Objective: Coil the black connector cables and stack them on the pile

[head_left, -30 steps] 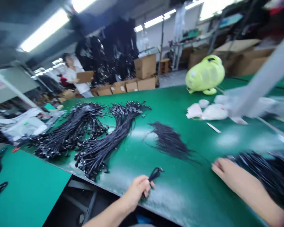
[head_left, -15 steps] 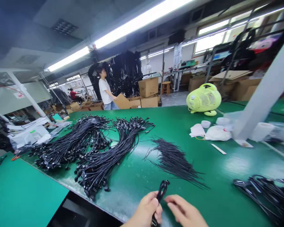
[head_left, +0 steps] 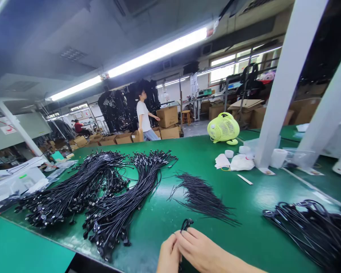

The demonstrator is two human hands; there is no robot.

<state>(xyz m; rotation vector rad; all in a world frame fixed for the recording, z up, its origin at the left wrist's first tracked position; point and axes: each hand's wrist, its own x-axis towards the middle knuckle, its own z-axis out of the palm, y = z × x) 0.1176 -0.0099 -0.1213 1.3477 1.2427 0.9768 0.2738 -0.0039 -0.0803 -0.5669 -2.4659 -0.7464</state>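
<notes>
A coiled black cable stands up from between my two hands at the bottom middle, its looped top and small plug showing. My left hand is closed around the lower part, most of which the fingers hide. My right hand is pressed against the left one, its fingertips pinched on the cable just below the loop. Whether a thin tie is also between those fingers cannot be made out. Just beyond the hands lies a loose pile of thin black ties on the green table.
Two large bundles of straight black cables, a left one and a middle one, lie on the table. Coiled cables are heaped at right. A green fan, white rolls and a post stand farther back. A person walks beyond.
My right hand has come in from the right and closed against the cable and left hand. The view has turned right. The person beyond has moved right and no longer holds cardboard.
</notes>
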